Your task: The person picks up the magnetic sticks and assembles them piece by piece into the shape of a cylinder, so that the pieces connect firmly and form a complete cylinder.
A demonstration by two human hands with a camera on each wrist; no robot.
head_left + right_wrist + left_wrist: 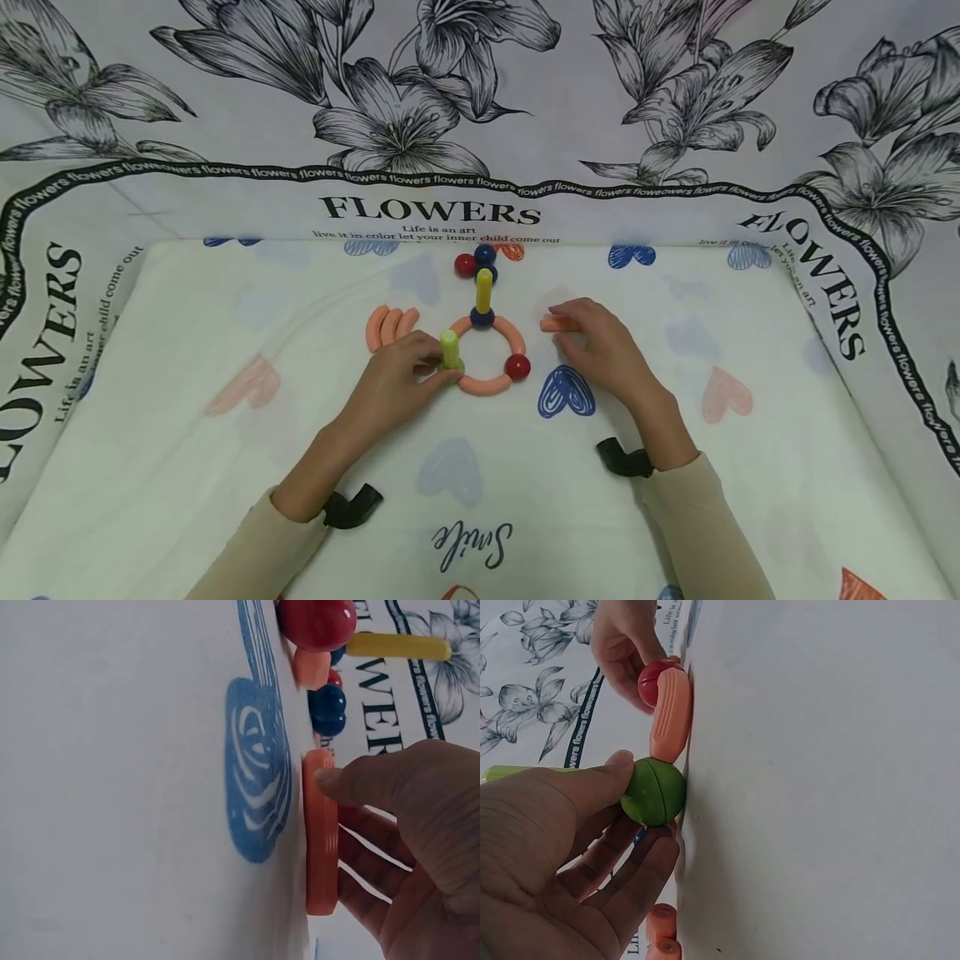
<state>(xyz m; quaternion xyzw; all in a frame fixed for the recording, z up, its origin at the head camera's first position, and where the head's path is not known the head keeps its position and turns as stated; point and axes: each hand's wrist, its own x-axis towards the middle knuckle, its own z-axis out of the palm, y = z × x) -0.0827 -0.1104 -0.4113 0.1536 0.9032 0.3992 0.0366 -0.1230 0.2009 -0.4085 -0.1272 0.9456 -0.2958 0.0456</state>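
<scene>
On the table, curved orange pieces [484,386] and balls form a ring. A yellow rod [483,292] stands on the ring's dark blue ball [482,317], and a red ball [517,367] joins two curves at the right. My left hand [401,371] pinches the green ball [654,792] on the ring's left side between thumb and fingers; a light green rod [449,347] stands up from that ball. To the right of the ring, my right hand [607,346] holds a loose curved orange piece [321,832], thumb on one side and fingers on the other.
Several spare orange curves [390,325] lie beyond my left hand. Behind the ring, a loose red ball [465,266] sits beside dark blue balls [485,254]. A white cloth [225,500] printed with hearts covers the table, with a flower-patterned cloth [247,200] around it.
</scene>
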